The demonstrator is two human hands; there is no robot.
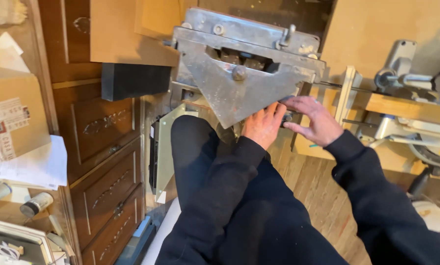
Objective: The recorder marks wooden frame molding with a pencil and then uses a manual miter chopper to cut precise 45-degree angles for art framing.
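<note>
Pointing its apex down toward the person, the grey triangular plate [234, 95] of a worn metal machine [247, 59] sits at centre far, its long top edge running left to right with a slight downward tilt to the right. Both hands meet at the plate's lower right edge: the left hand [263, 125] lies flat with fingers together against the metal, while the right hand [314, 120] curls its fingers over a small dark part that is too hidden to identify. Dark sleeves [229, 196] cover the machine's base, and a saw [416, 83] at right is cut off.
</note>
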